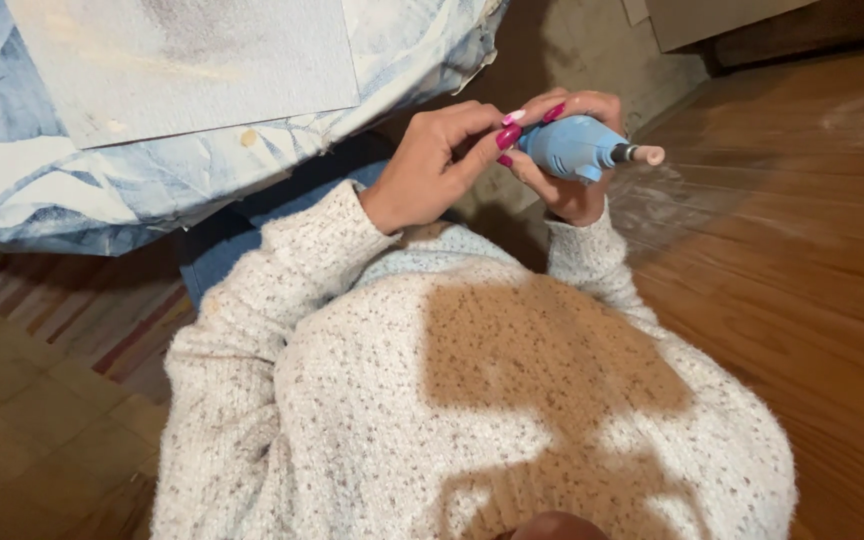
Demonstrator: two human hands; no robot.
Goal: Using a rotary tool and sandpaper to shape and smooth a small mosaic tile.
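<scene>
A small blue rotary tool [572,147] with a pale sanding tip pointing right is held in front of my chest. My right hand [580,195] wraps around its body from below, fingers curled over the top. My left hand [432,165] reaches in from the left, and its thumb and forefinger pinch the tool's rear end. All my nails are painted pink. Both arms are in a white speckled knit sweater [472,400].
A blue and white patterned cloth [102,190] hangs over a surface at the upper left, with a white sheet [182,60] lying on it. Wooden floor [802,250] spreads to the right, with a striped rug [72,300] at the left. A rough wall [592,45] stands behind my hands.
</scene>
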